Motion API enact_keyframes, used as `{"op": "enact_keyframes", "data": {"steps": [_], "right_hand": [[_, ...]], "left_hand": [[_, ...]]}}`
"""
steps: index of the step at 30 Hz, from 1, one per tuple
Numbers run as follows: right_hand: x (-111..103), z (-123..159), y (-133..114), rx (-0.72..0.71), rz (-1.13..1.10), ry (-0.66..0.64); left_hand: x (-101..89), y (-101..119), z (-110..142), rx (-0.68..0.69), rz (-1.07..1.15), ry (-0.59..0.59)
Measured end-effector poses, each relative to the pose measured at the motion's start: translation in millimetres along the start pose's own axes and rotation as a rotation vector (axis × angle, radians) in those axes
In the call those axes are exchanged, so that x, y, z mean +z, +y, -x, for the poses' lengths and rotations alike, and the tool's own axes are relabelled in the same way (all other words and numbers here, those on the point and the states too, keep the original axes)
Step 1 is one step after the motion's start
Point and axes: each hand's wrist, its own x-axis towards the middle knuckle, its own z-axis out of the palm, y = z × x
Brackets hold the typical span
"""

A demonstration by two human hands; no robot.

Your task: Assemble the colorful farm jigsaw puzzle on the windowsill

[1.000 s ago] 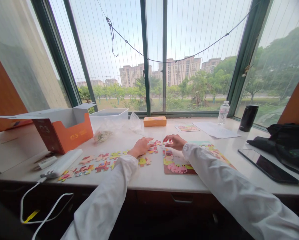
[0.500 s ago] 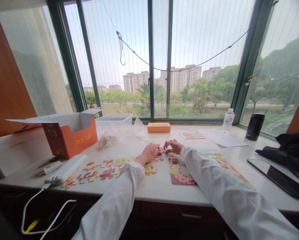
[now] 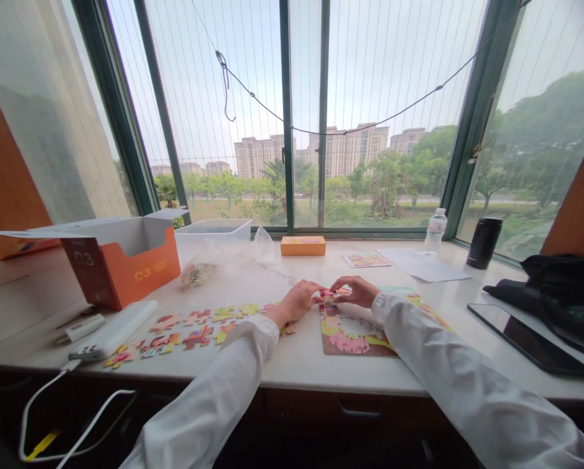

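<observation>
Below the middle of the frame, right of centre, the left hand [image 3: 299, 302] and right hand [image 3: 359, 291] are touching a red piece [image 3: 327, 295] at the upper left corner of the board [image 3: 327, 346]; their fingers are bending, but whether they are gripping or merely pressing, I cannot tell. The piece is probably behaving like light, stiff card, its tabs risking creases, so opposite edges are offering the best hold.

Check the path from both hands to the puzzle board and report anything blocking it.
Nothing visible blocks it: the fingertips of the left hand and right hand are at the far left corner of the puzzle board. The orange box stands farther back.
</observation>
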Motion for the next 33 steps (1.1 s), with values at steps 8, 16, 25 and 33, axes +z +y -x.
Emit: {"op": "enact_keyframes", "data": {"steps": [8, 16, 25, 33], "right_hand": [[12, -1, 7, 0.030, -0.044, 0.006], [14, -2, 15, 0.035, -0.019, 0.023], [21, -2, 19, -0.004, 0.101, 0.044], [15, 0, 9, 0.020, 0.148, 0.026]], "left_hand": [[-7.7, 2, 6, 0.016, 0.060, -0.031], [-12.1, 5, 6, -0.044, 0.017, -0.067], [-9.3, 1, 7, 0.027, -0.009, -0.092], [-12.3, 6, 7, 0.060, -0.080, -0.118]]}}
